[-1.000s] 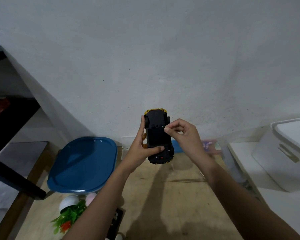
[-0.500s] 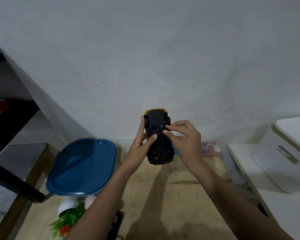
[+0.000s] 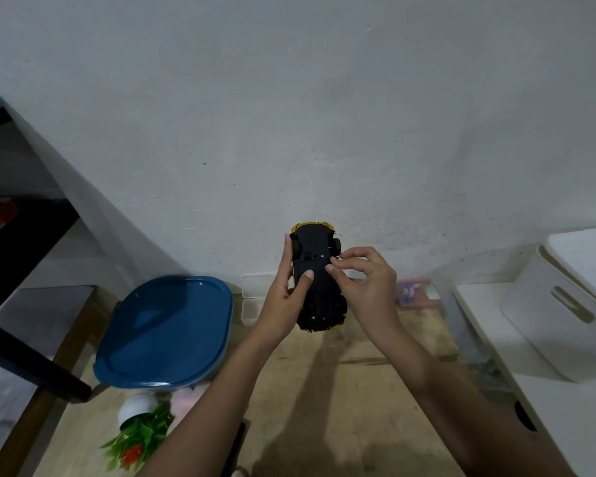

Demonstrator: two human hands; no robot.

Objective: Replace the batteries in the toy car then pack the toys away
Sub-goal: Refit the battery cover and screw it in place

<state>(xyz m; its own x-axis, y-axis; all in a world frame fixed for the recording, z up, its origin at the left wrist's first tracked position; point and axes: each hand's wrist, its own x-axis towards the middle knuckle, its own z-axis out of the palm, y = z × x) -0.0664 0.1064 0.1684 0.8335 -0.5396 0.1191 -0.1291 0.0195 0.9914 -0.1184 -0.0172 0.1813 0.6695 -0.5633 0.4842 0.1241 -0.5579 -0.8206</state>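
Toy car (image 3: 319,294) upside down in air over wooden table (image 3: 324,390), chassis facing camera. Left hand (image 3: 286,297) grips its side, thumb on underside. Right hand (image 3: 365,287), fingertips curled, pinches chassis edge. Likely light, rigid, smooth plastic: hold flanks, avoid wheels.

Matt black plastic underside of toy car (image 3: 315,270), glossy blue plastic lid (image 3: 166,332), rough wooden tabletop (image 3: 324,390).

I get a dim, bluish feed; soft shadows fall across the wooden surface (image 3: 324,407), and the frame's edges bend and smear.
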